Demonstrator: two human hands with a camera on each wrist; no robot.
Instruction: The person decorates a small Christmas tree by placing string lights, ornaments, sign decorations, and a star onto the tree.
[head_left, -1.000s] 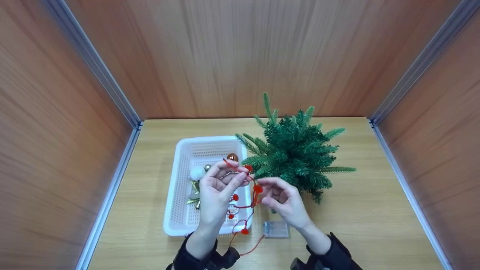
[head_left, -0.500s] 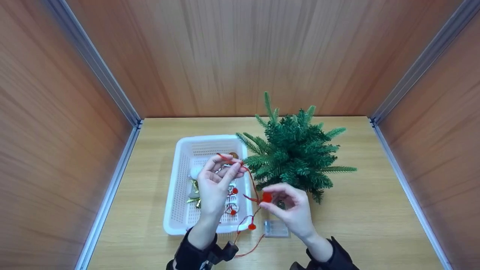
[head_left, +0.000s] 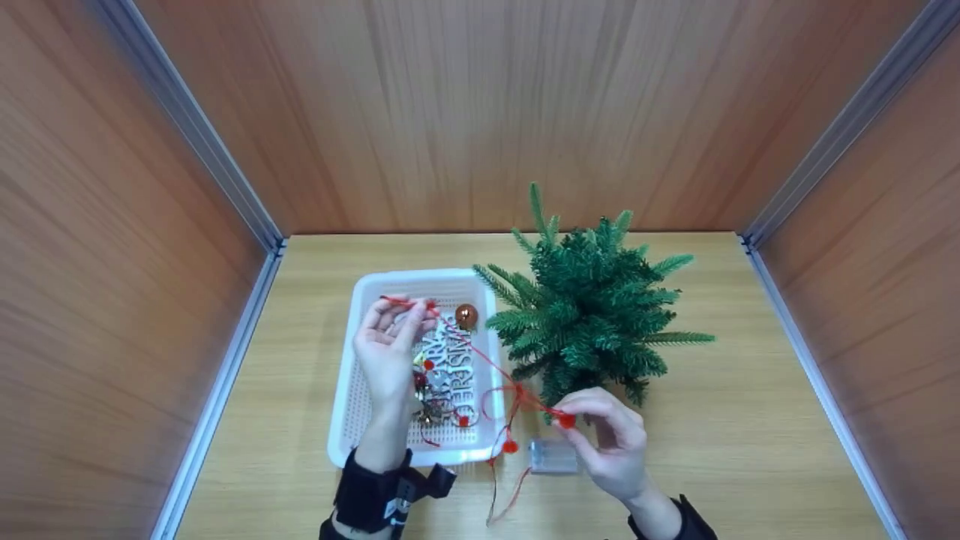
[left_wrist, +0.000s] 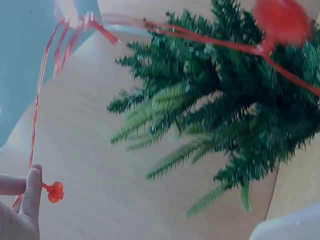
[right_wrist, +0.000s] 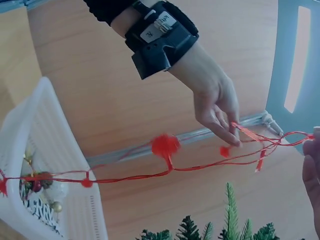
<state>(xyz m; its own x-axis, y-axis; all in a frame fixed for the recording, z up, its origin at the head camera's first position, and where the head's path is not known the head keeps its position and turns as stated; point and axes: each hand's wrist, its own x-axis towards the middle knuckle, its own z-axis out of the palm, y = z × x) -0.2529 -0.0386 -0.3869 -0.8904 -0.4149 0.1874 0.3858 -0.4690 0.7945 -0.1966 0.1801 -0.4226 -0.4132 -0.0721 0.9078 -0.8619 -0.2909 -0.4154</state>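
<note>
A red string-light strand (head_left: pixel 484 356) with round red bulbs stretches between my two hands. My left hand (head_left: pixel 386 360) pinches its upper end over the white basket (head_left: pixel 341 397); a red bulb (left_wrist: pixel 56 192) hangs beside those fingers in the left wrist view. Lower and further right, my right hand (head_left: pixel 611 442) pinches the strand beside another red bulb (head_left: pixel 566 420). Partway along, the wires bunch into a loose tangle, and some trail into the basket. A clear battery box (head_left: pixel 553 457) lies on the table, with a red wire running from it.
Just behind my right hand stands a small green artificial Christmas tree (head_left: pixel 600 315). Inside the basket are a copper ball (head_left: pixel 466 316), a lettered sign (head_left: pixel 454 367) and other small ornaments. Wooden panels (head_left: pixel 480 112) enclose the table at the back and sides.
My hands have moved apart, the left one leftward, the right one rightward and nearer me. The strand between them has drawn out longer, and the right fingers now pinch it by a bulb.
</note>
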